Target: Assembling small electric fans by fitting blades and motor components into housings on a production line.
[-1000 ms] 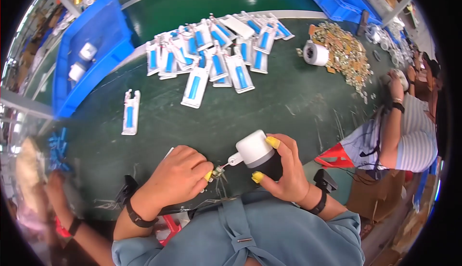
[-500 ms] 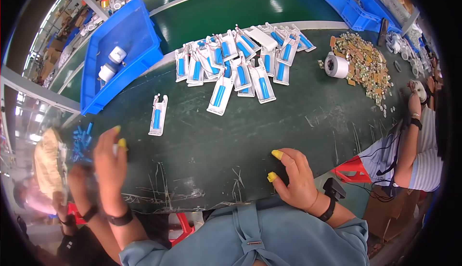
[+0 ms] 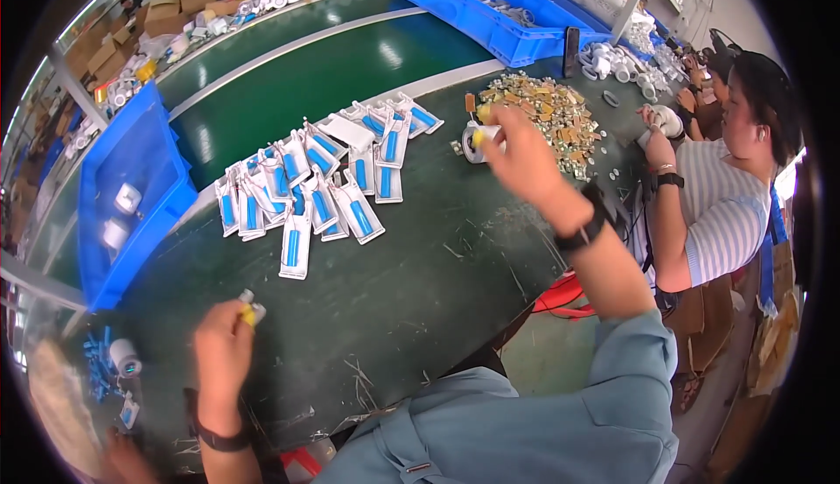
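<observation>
Fingers (image 3: 248, 312) of the left hand (image 3: 220, 354), capped in yellow, now pinch a small white part (image 3: 246, 297) low over the dark bench (image 3: 420, 265), where half a second ago that hand hung empty off the left edge. Meanwhile the right hand (image 3: 525, 162) has swung far out, its fingers closing on the white tape roll (image 3: 473, 141) beside the brass fittings heap (image 3: 547, 121); the blue-and-white packets (image 3: 324, 188) lie untouched between.
</observation>
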Available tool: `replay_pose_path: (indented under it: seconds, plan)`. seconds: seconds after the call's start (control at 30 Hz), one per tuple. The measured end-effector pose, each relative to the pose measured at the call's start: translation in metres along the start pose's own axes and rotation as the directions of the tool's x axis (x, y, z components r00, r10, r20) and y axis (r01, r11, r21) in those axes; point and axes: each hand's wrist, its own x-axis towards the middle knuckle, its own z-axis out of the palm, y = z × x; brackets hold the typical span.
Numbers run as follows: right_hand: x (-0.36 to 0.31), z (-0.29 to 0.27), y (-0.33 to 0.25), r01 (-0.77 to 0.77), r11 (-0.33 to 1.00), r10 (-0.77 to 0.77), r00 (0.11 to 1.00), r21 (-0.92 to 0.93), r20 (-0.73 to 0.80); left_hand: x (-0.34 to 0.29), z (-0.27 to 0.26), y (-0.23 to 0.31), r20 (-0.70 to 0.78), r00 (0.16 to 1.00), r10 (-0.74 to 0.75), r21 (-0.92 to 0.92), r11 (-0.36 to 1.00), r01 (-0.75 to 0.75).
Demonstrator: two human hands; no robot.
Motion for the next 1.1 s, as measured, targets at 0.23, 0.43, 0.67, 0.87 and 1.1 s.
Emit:
replay_pose_path:
  seconds: [0.23, 0.43, 0.67, 0.87, 1.1]
  plan:
    - [0.094, 0.042, 0.074, -0.365, 0.923, 0.381, 0.833, -0.119, 0.401, -0.015, 0.021, 0.024, 0.081, 0.996, 0.041, -0.258, 0.966, -0.019]
    - [0.054, 0.025, 0.0, -0.451, 0.892, 0.406, 0.797, -0.008, 0.447, -0.019, 0.018, 0.008, 0.048, 0.999, 0.007, -0.416, 0.909, 0.013]
    - [-0.043, 0.009, -0.035, -0.67, 0.456, 0.486, 0.739, 0.587, 0.466, -0.023, 0.02, 0.004, 0.075, 0.996, 0.048, -0.437, 0.899, -0.01]
    - [-0.115, 0.005, -0.069, -0.869, -0.079, 0.307, 0.444, 0.488, 0.841, -0.017, 0.021, 0.016, 0.084, 0.987, 0.138, -0.448, 0.89, -0.086]
    - [-0.157, 0.025, -0.136, -0.957, -0.016, -0.048, 0.289, 0.288, 0.956, -0.021, 0.029, 0.04, 0.134, 0.949, 0.286, -0.266, 0.933, -0.244]
